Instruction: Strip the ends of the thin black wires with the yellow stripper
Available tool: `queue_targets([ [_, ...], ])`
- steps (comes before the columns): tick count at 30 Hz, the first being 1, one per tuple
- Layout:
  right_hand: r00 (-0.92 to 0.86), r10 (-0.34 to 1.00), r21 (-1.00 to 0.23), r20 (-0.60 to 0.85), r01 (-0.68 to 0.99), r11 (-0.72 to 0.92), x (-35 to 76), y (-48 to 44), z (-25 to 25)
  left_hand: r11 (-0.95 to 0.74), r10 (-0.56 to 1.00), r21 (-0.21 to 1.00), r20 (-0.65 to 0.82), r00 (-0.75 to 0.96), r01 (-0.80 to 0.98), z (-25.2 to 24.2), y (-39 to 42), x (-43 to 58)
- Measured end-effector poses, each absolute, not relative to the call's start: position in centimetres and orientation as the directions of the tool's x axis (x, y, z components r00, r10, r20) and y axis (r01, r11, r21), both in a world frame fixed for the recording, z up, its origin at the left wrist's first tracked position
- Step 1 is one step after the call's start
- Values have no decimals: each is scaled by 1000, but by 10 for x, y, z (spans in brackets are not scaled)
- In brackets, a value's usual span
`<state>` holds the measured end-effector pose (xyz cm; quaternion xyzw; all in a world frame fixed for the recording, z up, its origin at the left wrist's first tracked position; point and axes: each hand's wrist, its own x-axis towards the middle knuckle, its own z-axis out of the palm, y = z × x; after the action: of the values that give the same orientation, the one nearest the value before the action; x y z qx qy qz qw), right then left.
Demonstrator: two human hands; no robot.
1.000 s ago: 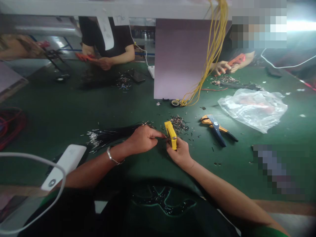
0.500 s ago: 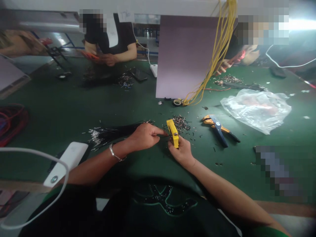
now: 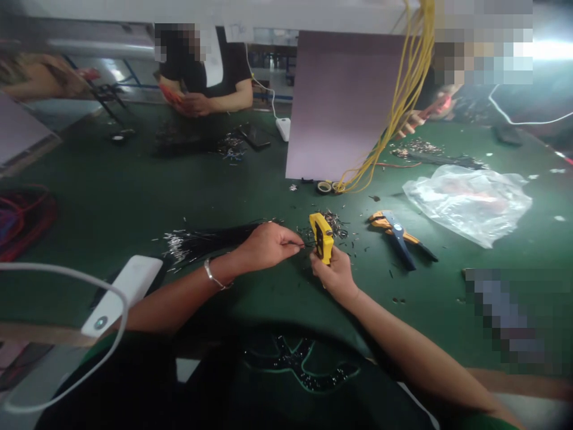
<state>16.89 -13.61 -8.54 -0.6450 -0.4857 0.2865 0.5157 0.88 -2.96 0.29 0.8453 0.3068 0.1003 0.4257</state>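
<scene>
Right hand [image 3: 335,279] curled around a yellow wire stripper [image 3: 321,238], its fingers hiding the tool's lower end. Left hand [image 3: 267,246], with a bracelet [image 3: 213,278] at the wrist, pinches a thin wire [image 3: 305,244] just beside the stripper; where the wire meets the tool is too small to make out. Black wires [image 3: 203,243] fan out behind the left hand. Metal scraps [image 3: 333,223] lie against the stripper's far side. Both forearms run off the lower edge. Pliers [image 3: 394,234] lie to the right, near a plastic bag [image 3: 468,204]. A pixelated patch hides part of the green mat [image 3: 89,179] at lower right.
</scene>
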Motion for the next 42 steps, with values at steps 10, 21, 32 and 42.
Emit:
queue_targets([
  [10,381,923,-984,48,175,-21,171,-131,-84,-417,659,802,-58,750,428,-2,-32,12],
  [21,361,929,-991,-85,-123,-43,176,-131,-76,-322,721,844,-75,689,430,-5,-25,11],
  [32,-25,997,-981,-78,-176,-81,202,-137,-70,-409,759,788,14,651,460,0,-9,2],
  [42,-271,960,-971,-73,-200,-131,208,-137,-75,-506,674,768,68,736,393,3,-1,-5],
])
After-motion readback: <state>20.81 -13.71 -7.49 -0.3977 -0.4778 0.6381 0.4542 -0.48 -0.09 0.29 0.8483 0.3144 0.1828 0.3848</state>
